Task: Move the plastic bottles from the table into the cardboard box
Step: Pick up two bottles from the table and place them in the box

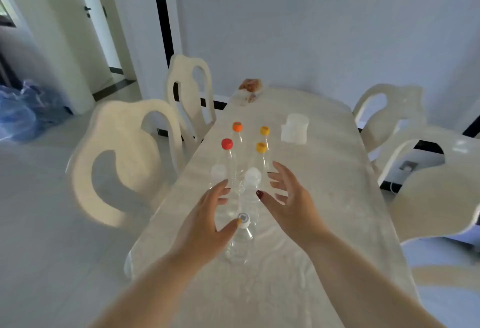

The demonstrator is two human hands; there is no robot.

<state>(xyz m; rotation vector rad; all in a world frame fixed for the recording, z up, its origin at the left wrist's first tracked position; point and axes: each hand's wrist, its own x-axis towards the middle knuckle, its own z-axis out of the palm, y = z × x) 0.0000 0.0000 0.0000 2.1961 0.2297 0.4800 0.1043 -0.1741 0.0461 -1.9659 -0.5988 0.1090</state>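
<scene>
Several clear plastic bottles stand upright in a cluster on the pale table [324, 197]. Their caps differ: one orange [237, 127], one red [227, 144], two yellow [264, 130] [261, 147], and white ones [252, 175] [243, 220] nearer to me. My left hand [207, 221] is spread open at the left of the near white-capped bottles, its thumb tip by the nearest cap. My right hand [288, 205] is spread open at their right. Neither hand holds anything. No cardboard box is in view.
A translucent white container [294, 128] stands beyond the bottles on the right. A wrapped brownish item [250, 86] lies at the table's far end. White chairs [122, 161] [415, 166] flank both long sides. Blue plastic bags [20, 114] lie on the floor at far left.
</scene>
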